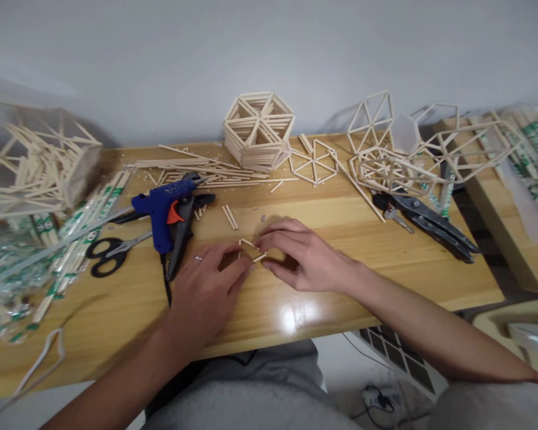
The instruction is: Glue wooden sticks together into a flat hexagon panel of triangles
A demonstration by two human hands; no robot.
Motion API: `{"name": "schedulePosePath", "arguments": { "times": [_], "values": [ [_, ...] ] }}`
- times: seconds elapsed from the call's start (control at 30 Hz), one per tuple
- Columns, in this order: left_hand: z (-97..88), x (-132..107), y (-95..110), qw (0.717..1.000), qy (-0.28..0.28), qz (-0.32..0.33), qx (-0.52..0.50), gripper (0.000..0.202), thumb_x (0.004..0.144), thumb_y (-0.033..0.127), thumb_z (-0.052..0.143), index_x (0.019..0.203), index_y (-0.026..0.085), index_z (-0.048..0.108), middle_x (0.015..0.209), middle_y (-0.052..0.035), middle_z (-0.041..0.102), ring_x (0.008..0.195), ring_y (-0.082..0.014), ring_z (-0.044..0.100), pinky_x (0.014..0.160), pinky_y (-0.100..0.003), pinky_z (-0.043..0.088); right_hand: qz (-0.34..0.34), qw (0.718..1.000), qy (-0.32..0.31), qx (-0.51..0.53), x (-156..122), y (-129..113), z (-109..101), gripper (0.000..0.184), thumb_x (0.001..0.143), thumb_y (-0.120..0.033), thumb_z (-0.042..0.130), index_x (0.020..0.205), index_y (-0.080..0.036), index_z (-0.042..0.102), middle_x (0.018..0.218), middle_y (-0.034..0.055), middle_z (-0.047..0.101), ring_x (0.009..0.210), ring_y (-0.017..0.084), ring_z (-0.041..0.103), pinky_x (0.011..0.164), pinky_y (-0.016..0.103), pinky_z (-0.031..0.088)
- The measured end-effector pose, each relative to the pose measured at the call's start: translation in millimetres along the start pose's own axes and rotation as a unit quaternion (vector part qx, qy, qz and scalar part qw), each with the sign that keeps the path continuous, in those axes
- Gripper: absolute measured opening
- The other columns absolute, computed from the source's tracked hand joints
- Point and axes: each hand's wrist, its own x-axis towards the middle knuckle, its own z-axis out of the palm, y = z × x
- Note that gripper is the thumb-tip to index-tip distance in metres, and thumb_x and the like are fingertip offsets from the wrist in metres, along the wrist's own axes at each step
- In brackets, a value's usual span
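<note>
Several short wooden sticks [250, 243] lie in a small angled outline on the wooden table, between my two hands. My left hand [213, 286] is closed, its thumb and forefinger at the left and near ends of these sticks; a ring is on one finger. From the other side, my right hand [296, 254] curls its fingertips against the right ends. Its thumb sits close to the nearer stick [259, 257]. Two loose cut sticks [230, 217] rest just beyond my left hand. A blue glue gun [162, 209] with an orange trigger lies to the left, over dark-handled pliers [182, 233].
Black scissors [107, 255] and wrapped chopsticks [83, 239] lie left. At the back stand a stack of hexagonal stick frames [260, 128] and a single hexagon [314, 163]. Open stick frameworks [394, 161], keys [397, 220] and a dark folded tool [434, 227] are right.
</note>
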Motion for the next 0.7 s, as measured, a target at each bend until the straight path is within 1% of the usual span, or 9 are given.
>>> {"name": "schedulePosePath", "arguments": {
  "times": [0.13,0.3,0.4,0.5,0.6,0.7],
  "values": [
    [-0.7,0.4,0.1,1.0,-0.005,-0.004,-0.005,0.012,0.1,0.023,0.065,0.101,0.023,0.077,0.114,-0.007,0.075,0.102,-0.026,0.072,0.087,-0.041,0.059,0.002,1.0,-0.003,0.003,0.0,0.2,0.2,0.017,0.098,-0.019,0.066,0.114,-0.018,0.065,0.113,0.0119,0.074,0.117,0.028,0.066,0.104,0.048,0.057],
    [0.2,0.1,2.7,1.0,-0.006,-0.012,-0.002,0.012,0.1,0.025,0.065,0.1,0.024,0.077,0.113,-0.0063,0.075,0.102,-0.0252,0.072,0.085,-0.039,0.058,0.006,1.0,-0.001,0.001,0.1,-0.1,1.2,0.016,0.099,-0.02,0.066,0.115,-0.019,0.065,0.112,0.0116,0.075,0.117,0.028,0.067,0.104,0.048,0.057],
    [0.3,1.0,2.0,1.0,-0.006,-0.022,-0.012,0.011,0.1,0.026,0.066,0.102,0.025,0.077,0.113,-0.0058,0.076,0.102,-0.0245,0.072,0.087,-0.039,0.058,0.008,1.0,0.005,-0.003,0.2,-0.9,2.0,0.013,0.1,-0.02,0.065,0.113,-0.019,0.065,0.111,0.0112,0.075,0.117,0.028,0.067,0.104,0.048,0.057],
    [-4.4,4.5,-6.3,0.996,-0.016,-0.032,-0.078,0.013,0.101,0.026,0.064,0.106,0.023,0.075,0.112,-0.0047,0.077,0.103,-0.0211,0.073,0.093,-0.036,0.059,0.008,1.0,0.009,-0.006,0.6,-1.7,2.3,0.011,0.101,-0.021,0.065,0.112,-0.019,0.066,0.111,0.0108,0.075,0.116,0.027,0.067,0.105,0.048,0.057],
    [-12.7,8.6,-21.0,0.987,-0.062,-0.031,-0.142,0.019,0.104,0.021,0.058,0.114,0.024,0.074,0.115,-0.0022,0.078,0.105,-0.0167,0.074,0.096,-0.031,0.06,-0.009,1.0,0.004,-0.009,1.5,-2.6,2.2,0.011,0.102,-0.02,0.064,0.112,-0.019,0.068,0.112,0.01,0.076,0.116,0.026,0.068,0.106,0.047,0.056],
    [-17.9,9.8,-34.1,0.982,-0.096,-0.002,-0.16,0.023,0.105,0.023,0.056,0.109,0.026,0.078,0.122,-0.002,0.078,0.109,-0.0169,0.075,0.098,-0.032,0.061,-0.021,0.999,-0.008,-0.023,2.5,-4.0,1.8,0.012,0.102,-0.017,0.063,0.111,-0.017,0.071,0.114,0.0104,0.077,0.116,0.026,0.068,0.107,0.047,0.055]
  ]
}}
